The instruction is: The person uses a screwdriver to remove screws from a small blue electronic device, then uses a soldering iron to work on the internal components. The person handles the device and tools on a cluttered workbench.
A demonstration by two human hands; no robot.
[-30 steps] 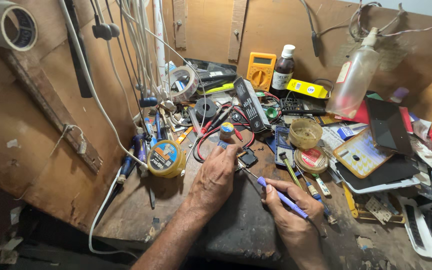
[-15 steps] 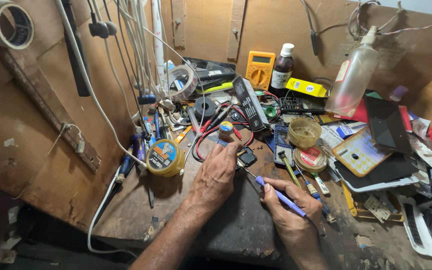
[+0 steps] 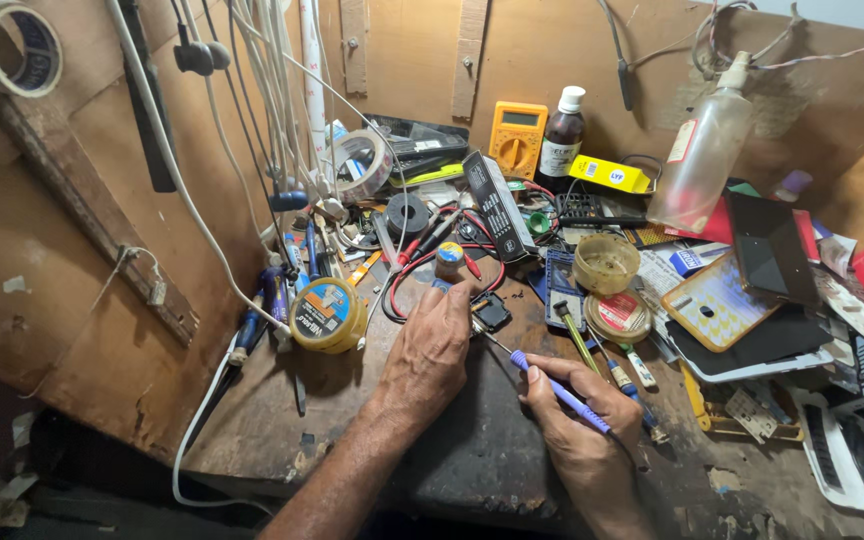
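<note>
Looking down from the head camera, the left hand [image 3: 432, 350] is resting palm down on the dark worktop [image 3: 452, 460], its fingers lying flat and pressing against a small black part [image 3: 493, 313] just past the fingertips; whether they are gripping it cannot be told. The right hand [image 3: 582, 425] is holding a purple-handled screwdriver [image 3: 557, 390] pinched in curled fingers, its thin tip reaching that part. A round yellow tin [image 3: 327, 315] is sitting left of the left hand.
</note>
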